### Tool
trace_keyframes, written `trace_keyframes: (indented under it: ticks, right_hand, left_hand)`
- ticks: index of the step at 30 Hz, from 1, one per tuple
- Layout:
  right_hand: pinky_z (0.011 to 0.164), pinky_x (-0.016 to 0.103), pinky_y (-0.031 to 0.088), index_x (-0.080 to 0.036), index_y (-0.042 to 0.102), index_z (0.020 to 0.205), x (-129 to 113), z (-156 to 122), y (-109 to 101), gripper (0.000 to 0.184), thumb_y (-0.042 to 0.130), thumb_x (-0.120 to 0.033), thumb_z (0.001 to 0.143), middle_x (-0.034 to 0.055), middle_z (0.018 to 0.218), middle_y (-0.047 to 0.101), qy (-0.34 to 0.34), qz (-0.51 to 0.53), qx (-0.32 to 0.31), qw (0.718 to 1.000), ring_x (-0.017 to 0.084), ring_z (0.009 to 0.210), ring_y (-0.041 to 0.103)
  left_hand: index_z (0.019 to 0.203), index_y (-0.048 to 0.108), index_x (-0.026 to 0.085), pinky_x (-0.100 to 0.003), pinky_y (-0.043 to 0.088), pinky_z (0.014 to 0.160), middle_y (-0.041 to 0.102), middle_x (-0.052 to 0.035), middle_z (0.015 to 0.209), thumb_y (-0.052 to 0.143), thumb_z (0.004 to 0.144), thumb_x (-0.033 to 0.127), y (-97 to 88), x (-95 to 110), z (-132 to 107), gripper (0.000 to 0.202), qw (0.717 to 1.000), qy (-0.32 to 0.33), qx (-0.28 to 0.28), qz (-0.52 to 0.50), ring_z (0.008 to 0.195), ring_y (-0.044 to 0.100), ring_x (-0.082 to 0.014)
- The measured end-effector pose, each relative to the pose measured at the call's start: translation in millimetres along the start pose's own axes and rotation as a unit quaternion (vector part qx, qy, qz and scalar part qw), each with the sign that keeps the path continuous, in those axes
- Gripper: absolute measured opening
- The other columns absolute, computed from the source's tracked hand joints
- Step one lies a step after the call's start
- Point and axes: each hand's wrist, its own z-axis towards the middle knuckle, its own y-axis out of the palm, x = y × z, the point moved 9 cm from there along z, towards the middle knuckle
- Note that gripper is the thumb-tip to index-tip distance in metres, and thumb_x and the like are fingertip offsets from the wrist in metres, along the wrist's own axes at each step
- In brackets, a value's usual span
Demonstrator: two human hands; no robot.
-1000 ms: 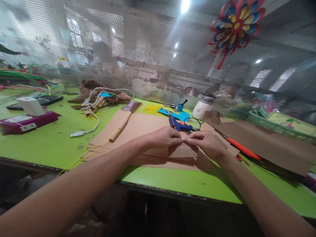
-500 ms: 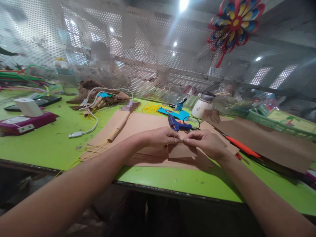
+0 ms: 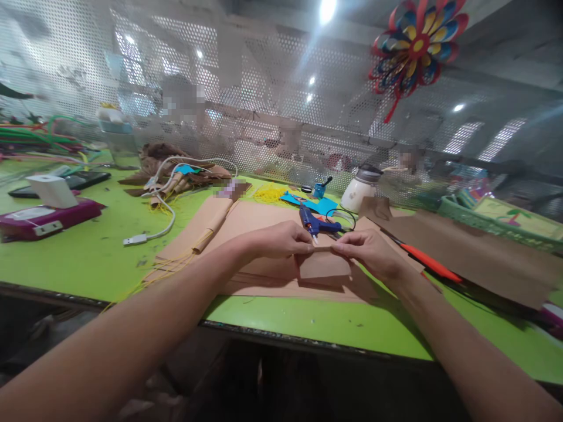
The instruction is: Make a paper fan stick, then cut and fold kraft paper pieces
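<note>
A small piece of brown paper point(image 3: 324, 266) is pinched along its folded top edge by both hands. My left hand point(image 3: 288, 239) grips the left end of that fold, and my right hand point(image 3: 367, 249) the right end, thumbs and fingers closed. Beneath lie larger sheets of brown paper point(image 3: 259, 218) on the green table. Just beyond my fingers rests a blue glue gun point(image 3: 314, 223), its nozzle pointing toward the fold. Whether the nozzle touches the paper I cannot tell.
Orange-handled scissors point(image 3: 433, 264) lie right, beside dark brown paper point(image 3: 479, 246) and a green basket point(image 3: 461, 215). A white bottle point(image 3: 360, 190) and blue paint pot point(image 3: 319, 189) stand behind. A white USB cable point(image 3: 169, 220) and purple box point(image 3: 53, 218) lie left. The green table's front edge point(image 3: 308, 340) is close.
My hands have moved apart along the paper's top edge, my right hand slightly rightward. More of the folded strip now shows between my fingers.
</note>
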Motion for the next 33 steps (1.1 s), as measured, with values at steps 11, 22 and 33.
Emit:
trace_keyframes:
  ticks: [11,22,33]
  right_hand:
    - [0.042,0.022,0.030,-0.014,0.062,0.057,15,5,-7,0.030,0.076,-0.040,0.063,-0.0030,0.046,0.049,0.041,0.053,0.018,0.998,0.007,0.042,0.041]
    - [0.064,0.027,0.048,-0.018,0.070,0.096,-1,2,-19,0.031,0.064,-0.042,0.077,0.0069,0.084,0.065,-0.017,0.182,0.027,0.983,0.014,0.072,0.059]
    - [0.075,0.036,0.047,-0.020,0.072,0.079,-28,-13,11,0.016,0.070,-0.035,0.073,0.0045,0.076,0.063,-0.081,0.105,-0.083,0.988,0.018,0.075,0.057]
  left_hand:
    - [0.063,0.058,0.014,-0.021,0.037,0.057,0.059,0.0005,0.053,0.049,0.083,0.041,-5.0,-11,-2,0.035,0.998,-0.053,0.021,-0.034,0.052,0.052,-0.0096]
    - [0.076,0.055,0.014,-0.022,0.037,0.057,0.063,-0.0008,0.063,0.046,0.088,0.035,-4.2,-7,-5,0.026,0.985,-0.041,0.000,-0.166,0.057,0.052,-0.0095]
    - [0.092,0.061,0.016,-0.025,0.041,0.064,0.066,-0.0051,0.079,0.058,0.082,0.038,45.4,13,-2,0.025,0.907,-0.026,-0.102,-0.407,0.070,0.060,-0.0133]
